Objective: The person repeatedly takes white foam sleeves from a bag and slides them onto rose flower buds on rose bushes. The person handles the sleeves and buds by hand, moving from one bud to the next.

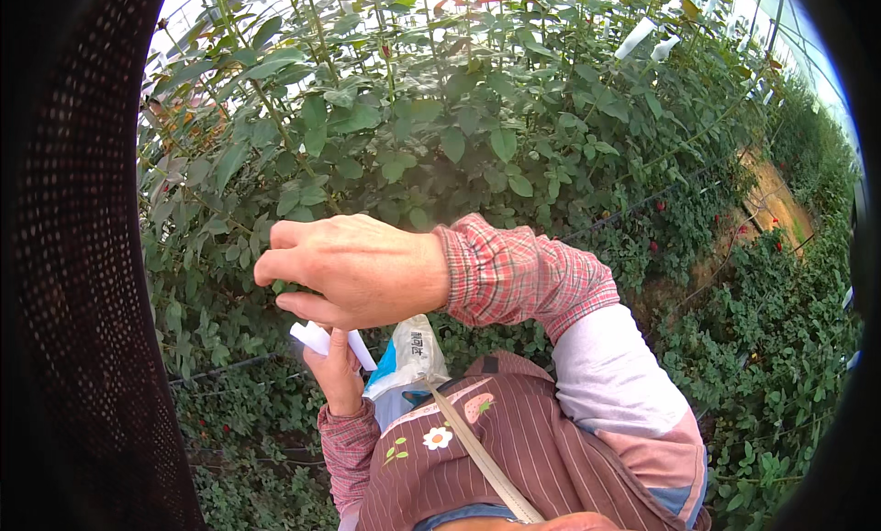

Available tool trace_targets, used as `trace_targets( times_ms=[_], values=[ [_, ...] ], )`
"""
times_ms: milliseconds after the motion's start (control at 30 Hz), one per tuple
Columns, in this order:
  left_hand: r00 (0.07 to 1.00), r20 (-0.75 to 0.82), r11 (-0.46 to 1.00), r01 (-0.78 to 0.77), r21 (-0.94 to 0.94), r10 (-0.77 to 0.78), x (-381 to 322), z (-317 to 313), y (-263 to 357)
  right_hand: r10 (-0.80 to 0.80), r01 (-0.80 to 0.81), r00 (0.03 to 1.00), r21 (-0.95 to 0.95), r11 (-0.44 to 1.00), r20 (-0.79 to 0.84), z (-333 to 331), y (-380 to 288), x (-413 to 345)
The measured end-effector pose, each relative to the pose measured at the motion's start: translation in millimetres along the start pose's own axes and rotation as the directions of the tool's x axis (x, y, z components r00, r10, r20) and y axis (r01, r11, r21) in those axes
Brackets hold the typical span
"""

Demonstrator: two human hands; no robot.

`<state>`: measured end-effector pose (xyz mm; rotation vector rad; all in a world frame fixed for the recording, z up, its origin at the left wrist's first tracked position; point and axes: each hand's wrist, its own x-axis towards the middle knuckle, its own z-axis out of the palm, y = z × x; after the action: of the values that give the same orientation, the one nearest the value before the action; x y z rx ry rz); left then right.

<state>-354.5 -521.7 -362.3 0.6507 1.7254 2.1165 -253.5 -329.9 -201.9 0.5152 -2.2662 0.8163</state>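
Note:
My right hand (351,269) is stretched across in front of the rose plants (385,138), back of the hand up, fingers bent. Green shows in the gap between thumb and forefinger; the palm is hidden, so I cannot tell whether anything is held. Lower down, partly behind it, my left hand (337,373) grips white tube-like sleeves (311,338), with the thumb over them. Beside the left hand, a white and blue plastic bag (413,352) bearing writing hangs in front of my body. A beige strap (482,455) runs down over my striped apron (440,476).
White sleeves (634,38) cover buds at the upper right. Leafy stems rise close in front. A thin dark line (640,204) crosses the foliage on the right, near a brown board-like surface (774,194). Dark mesh (82,255) blocks the left side of the view.

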Motion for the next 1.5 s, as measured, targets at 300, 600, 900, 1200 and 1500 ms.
trace_targets(
  times_ms=[300,600,900,1200,1500],
  values=[
    [0.996,0.065,0.988,-0.062,0.144,0.053,12,21,-6,0.368,-0.358,0.909,0.084,0.93,-0.195,112,51,-106],
    [0.984,0.125,0.981,-0.144,0.131,0.128,16,54,1,0.16,-0.243,0.886,-0.142,0.959,-0.435,100,49,-115],
    [0.946,0.184,0.956,-0.284,0.073,0.267,29,105,25,0.234,-0.259,0.865,0.004,0.966,-0.443,44,58,-109],
    [0.809,0.577,0.972,0.209,-0.104,-0.112,59,89,63,0.406,-0.333,0.872,0.276,0.902,-0.274,13,64,-92],
    [0.748,0.643,0.977,0.215,-0.005,-0.162,83,107,69,0.516,-0.323,0.847,0.645,0.693,-0.13,-8,77,-84]
  ],
)
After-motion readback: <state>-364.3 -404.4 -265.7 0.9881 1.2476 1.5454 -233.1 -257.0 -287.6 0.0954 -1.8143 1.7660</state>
